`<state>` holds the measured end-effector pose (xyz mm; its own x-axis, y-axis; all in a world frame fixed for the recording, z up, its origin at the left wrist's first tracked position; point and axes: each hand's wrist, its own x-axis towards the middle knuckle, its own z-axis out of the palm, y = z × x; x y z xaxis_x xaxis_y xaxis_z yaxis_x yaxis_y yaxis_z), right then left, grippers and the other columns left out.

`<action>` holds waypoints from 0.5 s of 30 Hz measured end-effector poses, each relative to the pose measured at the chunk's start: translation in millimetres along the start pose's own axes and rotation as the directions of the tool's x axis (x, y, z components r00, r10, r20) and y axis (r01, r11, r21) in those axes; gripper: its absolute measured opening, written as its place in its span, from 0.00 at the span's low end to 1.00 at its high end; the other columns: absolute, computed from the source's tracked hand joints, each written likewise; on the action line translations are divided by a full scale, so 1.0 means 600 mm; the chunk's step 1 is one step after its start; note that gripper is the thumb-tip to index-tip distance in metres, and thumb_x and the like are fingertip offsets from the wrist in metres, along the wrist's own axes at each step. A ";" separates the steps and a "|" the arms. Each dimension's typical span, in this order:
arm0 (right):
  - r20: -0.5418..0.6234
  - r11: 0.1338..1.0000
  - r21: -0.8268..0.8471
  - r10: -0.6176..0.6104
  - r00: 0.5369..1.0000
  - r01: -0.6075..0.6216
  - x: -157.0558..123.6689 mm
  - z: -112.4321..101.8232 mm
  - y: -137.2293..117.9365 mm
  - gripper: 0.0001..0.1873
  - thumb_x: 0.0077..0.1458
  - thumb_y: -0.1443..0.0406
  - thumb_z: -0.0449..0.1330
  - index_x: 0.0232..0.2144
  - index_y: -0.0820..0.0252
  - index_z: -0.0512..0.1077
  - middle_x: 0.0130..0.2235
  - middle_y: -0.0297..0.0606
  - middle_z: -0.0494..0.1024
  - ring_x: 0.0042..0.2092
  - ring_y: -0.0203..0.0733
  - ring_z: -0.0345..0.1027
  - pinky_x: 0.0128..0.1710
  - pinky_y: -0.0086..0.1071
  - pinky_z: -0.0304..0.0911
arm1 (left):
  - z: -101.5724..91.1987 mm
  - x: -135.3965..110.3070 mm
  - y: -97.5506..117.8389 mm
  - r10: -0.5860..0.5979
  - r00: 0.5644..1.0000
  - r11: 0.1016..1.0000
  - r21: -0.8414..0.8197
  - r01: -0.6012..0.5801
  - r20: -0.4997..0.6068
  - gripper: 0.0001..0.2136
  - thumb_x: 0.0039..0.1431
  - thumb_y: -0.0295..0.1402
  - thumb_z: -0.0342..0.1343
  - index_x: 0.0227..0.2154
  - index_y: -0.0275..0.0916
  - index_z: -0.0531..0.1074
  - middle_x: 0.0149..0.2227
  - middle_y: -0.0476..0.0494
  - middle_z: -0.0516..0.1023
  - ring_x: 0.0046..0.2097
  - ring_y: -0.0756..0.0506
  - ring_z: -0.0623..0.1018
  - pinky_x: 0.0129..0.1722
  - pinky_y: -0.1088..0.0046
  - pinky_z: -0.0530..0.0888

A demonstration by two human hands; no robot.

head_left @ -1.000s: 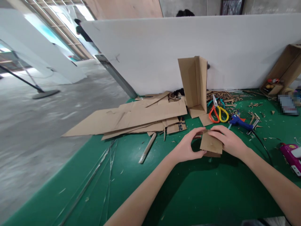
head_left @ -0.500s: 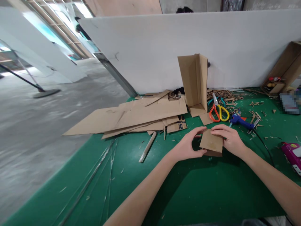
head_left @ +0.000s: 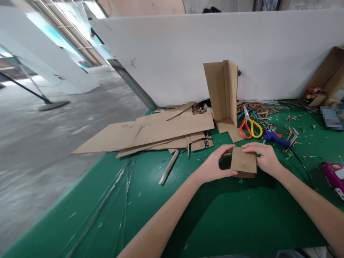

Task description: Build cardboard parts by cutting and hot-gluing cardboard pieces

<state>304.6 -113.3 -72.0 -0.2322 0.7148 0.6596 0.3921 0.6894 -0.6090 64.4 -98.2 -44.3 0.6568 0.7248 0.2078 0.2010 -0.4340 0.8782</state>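
A small folded cardboard piece (head_left: 243, 160) is held just above the green table, a square panel on top and another layer showing beneath it. From the left side my left hand (head_left: 215, 164) grips it, thumb at the near corner and fingertips at the far edge. My right hand (head_left: 264, 157) closes on its right side, with fingers lying over the top. Beyond the hands lie scissors (head_left: 250, 125) with one orange and one yellow handle. A blue glue gun (head_left: 276, 138) rests just past my right hand, its cord trailing toward me.
Flat cardboard sheets (head_left: 150, 134) are stacked on the left and overhang the table edge. An upright folded cardboard piece (head_left: 224, 96) stands against the white partition (head_left: 166, 53). Cardboard scraps (head_left: 258, 107), a magenta device (head_left: 334, 177) and an open cardboard box (head_left: 326, 77) occupy the right.
The small cardboard piece has turned slightly and shifted a little to the right in my hands. Both hands keep their hold; the other things stay in place.
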 end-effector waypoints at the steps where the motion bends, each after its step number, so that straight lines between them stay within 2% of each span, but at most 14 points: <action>1: 0.007 1.000 0.006 0.010 1.000 -0.010 0.000 -0.001 0.000 0.18 0.54 0.75 0.55 0.38 0.53 0.80 0.45 0.38 0.83 0.45 0.45 0.78 0.45 0.42 0.76 | 0.000 0.000 -0.001 -0.005 1.000 1.000 -0.005 0.005 0.000 0.37 0.48 0.41 0.69 0.61 0.43 0.62 0.61 0.34 0.68 0.61 0.34 0.72 0.60 0.49 0.70; 8: 0.005 0.999 0.026 0.047 0.999 -0.047 0.000 0.000 -0.001 0.18 0.53 0.75 0.55 0.38 0.53 0.80 0.47 0.38 0.82 0.47 0.45 0.78 0.48 0.42 0.74 | 0.000 0.001 -0.007 -0.038 0.999 0.998 -0.051 0.039 0.011 0.41 0.46 0.44 0.71 0.62 0.41 0.62 0.61 0.32 0.68 0.61 0.32 0.71 0.61 0.49 0.69; 15: 0.008 0.977 0.131 0.168 0.986 -0.167 0.006 0.002 -0.001 0.16 0.51 0.74 0.57 0.35 0.53 0.81 0.44 0.39 0.83 0.45 0.46 0.78 0.45 0.41 0.75 | 0.001 0.002 -0.005 -0.033 0.999 0.999 -0.012 0.033 -0.010 0.39 0.46 0.42 0.71 0.61 0.42 0.62 0.60 0.33 0.70 0.60 0.33 0.72 0.60 0.48 0.70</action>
<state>302.3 -111.4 -69.9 -0.1702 0.8211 0.5448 0.3051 0.5696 -0.7632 65.1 -96.6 -46.9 0.6428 0.7440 0.1826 0.2142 -0.4034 0.8896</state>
